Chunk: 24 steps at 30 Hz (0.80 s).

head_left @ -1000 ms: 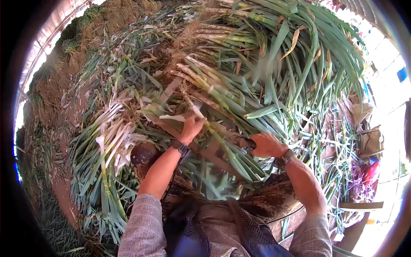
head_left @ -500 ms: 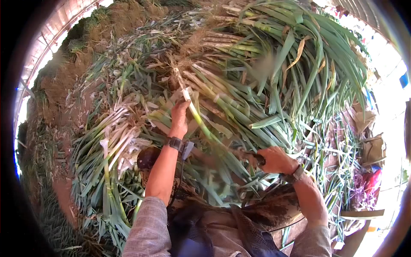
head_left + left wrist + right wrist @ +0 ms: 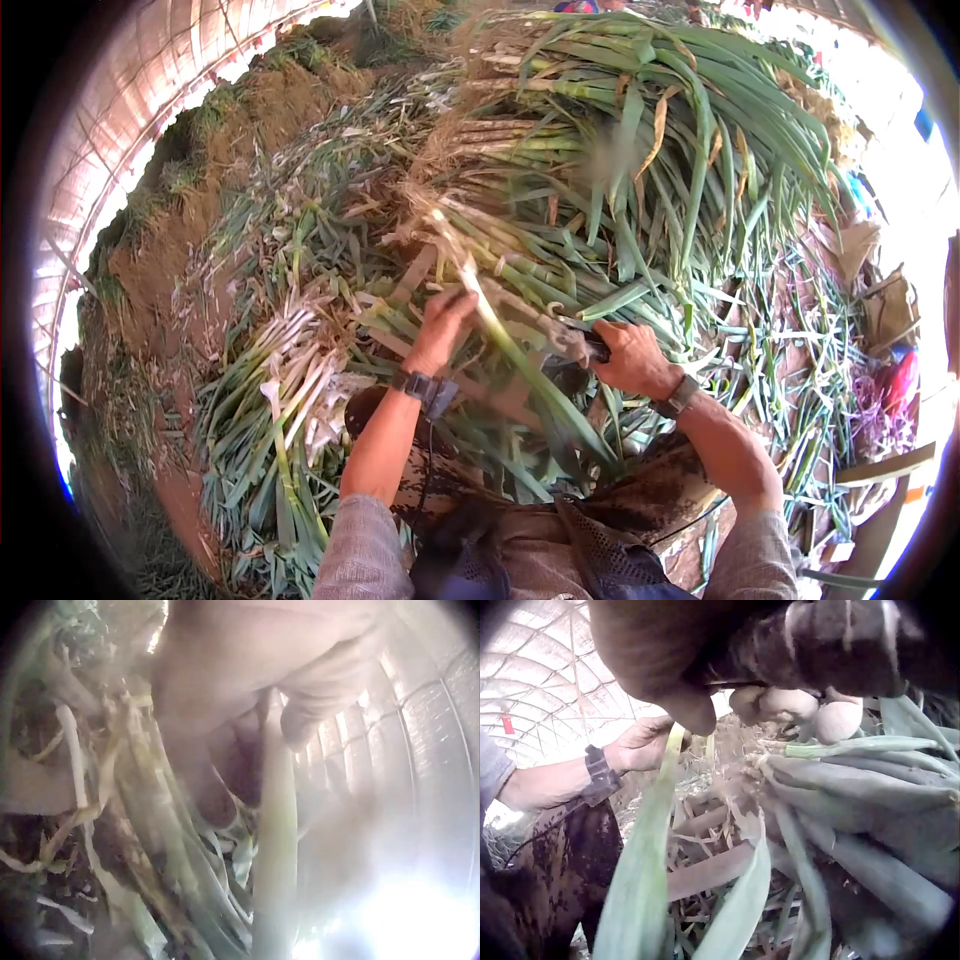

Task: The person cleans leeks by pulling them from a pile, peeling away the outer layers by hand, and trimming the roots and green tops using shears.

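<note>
My left hand [image 3: 443, 328] grips a long green onion [image 3: 505, 340] by its pale stem; the roots point away from me and the leaves trail toward my lap. In the left wrist view, its white-green shaft [image 3: 276, 847] runs down from between the thumb and fingers. My right hand [image 3: 637, 362] grips a dark-handled tool [image 3: 598, 350], right of the onion. The right wrist view shows the handle [image 3: 840, 645], dark with pale bands, close up under the hand. A muddy, blurred length extends from it toward the onion; I cannot tell its exact kind.
A big heap of untrimmed green onions [image 3: 680, 140] lies ahead and to the right. To the left sits a pile of cleaned, white-stemmed onions [image 3: 290, 375]. Loose leaves [image 3: 745, 390] litter the floor at right, near a wooden board [image 3: 885, 466].
The left hand went up and away with the onion, then came back nearer. The right hand shifted slightly right, then back, still gripping the tool. The head view has tilted upward.
</note>
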Tool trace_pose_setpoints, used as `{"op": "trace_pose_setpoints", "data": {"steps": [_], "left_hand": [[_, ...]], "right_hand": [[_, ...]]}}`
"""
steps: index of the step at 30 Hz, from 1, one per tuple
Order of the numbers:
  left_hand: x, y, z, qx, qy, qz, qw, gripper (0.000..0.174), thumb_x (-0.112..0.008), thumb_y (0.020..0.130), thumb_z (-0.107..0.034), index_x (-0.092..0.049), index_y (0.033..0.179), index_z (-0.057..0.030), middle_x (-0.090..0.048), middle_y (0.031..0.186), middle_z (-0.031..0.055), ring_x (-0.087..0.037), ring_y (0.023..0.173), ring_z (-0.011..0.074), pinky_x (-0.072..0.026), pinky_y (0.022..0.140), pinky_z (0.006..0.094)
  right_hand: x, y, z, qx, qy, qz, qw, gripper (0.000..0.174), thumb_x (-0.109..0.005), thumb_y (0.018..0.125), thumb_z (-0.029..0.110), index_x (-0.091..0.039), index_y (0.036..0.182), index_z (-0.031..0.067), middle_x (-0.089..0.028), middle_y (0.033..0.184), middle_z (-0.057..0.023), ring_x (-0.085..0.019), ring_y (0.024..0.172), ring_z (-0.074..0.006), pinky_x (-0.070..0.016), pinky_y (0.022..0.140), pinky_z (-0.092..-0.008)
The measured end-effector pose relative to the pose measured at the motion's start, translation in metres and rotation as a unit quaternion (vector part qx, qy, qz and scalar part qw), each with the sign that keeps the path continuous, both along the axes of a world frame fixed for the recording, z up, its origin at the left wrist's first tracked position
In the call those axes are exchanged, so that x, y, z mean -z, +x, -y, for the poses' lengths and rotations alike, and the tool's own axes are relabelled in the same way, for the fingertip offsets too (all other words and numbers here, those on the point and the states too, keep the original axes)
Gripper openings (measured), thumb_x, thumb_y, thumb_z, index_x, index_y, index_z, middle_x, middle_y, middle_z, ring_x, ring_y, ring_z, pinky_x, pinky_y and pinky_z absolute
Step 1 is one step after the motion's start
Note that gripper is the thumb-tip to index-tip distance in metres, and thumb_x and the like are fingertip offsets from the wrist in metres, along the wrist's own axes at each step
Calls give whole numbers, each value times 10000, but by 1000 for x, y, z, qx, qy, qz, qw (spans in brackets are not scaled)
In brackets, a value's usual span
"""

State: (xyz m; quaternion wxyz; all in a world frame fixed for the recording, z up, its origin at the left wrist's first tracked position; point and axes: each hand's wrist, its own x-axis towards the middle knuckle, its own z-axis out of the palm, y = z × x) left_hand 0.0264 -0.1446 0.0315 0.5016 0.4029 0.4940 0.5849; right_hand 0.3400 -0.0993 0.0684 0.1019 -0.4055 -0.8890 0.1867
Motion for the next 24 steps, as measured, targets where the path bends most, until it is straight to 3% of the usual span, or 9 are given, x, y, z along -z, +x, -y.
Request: {"op": "trace_pose_setpoints", "data": {"steps": [2, 4, 6, 7, 10, 16, 18, 22, 24], "left_hand": [[1, 23, 7, 24, 35, -61, 997, 233, -627, 930, -210, -667, 1073, -31, -670, 1001, 12, -602, 908, 101, -485, 805, 248], [11, 37, 9, 26, 11, -25, 999, 225, -641, 923, -213, -666, 1054, -31, -658, 968, -9, -599, 854, 91, -489, 764, 250], [15, 42, 8, 10, -58, 8, 998, 207, -655, 914, -204, -667, 1034, -36, -646, 900, -12, -587, 787, 78, -484, 685, 235], [17, 42, 7, 9, -57, 9, 998, 207, -655, 914, -204, -667, 1034, -36, -646, 900, -12, -587, 787, 78, -484, 685, 235], [25, 39, 3, -20, -50, 55, 997, 188, -671, 900, -190, -668, 1004, -33, -632, 841, -12, -569, 730, 66, -463, 618, 221], [33, 33, 2, -68, -53, 17, 996, 186, -705, 876, -170, -675, 977, -17, -627, 837, -15, -546, 715, 64, -436, 612, 236], [27, 37, 3, -73, -41, 33, 996, 181, -713, 869, -154, -676, 978, -14, -625, 843, -19, -541, 736, 65, -435, 649, 239], [31, 37, 2, -73, -45, 31, 996, 181, -714, 870, -142, -675, 973, 1, -625, 847, -14, -542, 754, 67, -434, 667, 240], [33, 36, 2, -82, -49, 55, 994, 207, -729, 860, -164, -672, 971, 0, -626, 840, -10, -543, 739, 65, -433, 649, 238]], "right_hand": [[11, -5, -5, -34, 111, -62, 991, 350, -692, 776, 300, -622, 987, 29, -647, 753, -187, -622, 760, -405, -465, 693, -491], [17, -5, -12, -27, 109, -58, 992, 353, -683, 773, 282, -618, 1016, 34, -653, 761, -188, -625, 775, -404, -459, 718, -493], [14, -6, -13, 48, 41, -23, 998, 447, -667, 747, 250, -592, 1147, 63, -660, 927, -217, -615, 921, -410, -457, 825, -487], [13, -6, -12, 85, 21, -9, 996, 413, -667, 749, 252, -592, 1111, 70, -650, 939, -223, -604, 955, -400, -442, 857, -482], [9, 2, -10, 22, -27, 44, 998, 382, -662, 768, 277, -599, 1080, 66, -639, 960, -229, -592, 978, -394, -423, 883, -483], [15, 10, -1, -4, 21, 72, 997, 291, -639, 795, 267, -617, 989, 51, -650, 888, -233, -609, 900, -405, -453, 825, -489], [10, 5, 2, -28, 41, 24, 998, 433, -686, 800, 364, -615, 1072, 34, -653, 871, -223, -609, 888, -415, -444, 810, -486], [31, 4, -5, 19, 79, 21, 996, 416, -679, 799, 338, -614, 1092, 49, -654, 875, -217, -608, 885, -410, -444, 811, -490], [21, 0, -9, 32, 37, 42, 998, 412, -679, 798, 337, -613, 1092, 56, -653, 904, -214, -605, 916, -403, -443, 820, -491]]}}
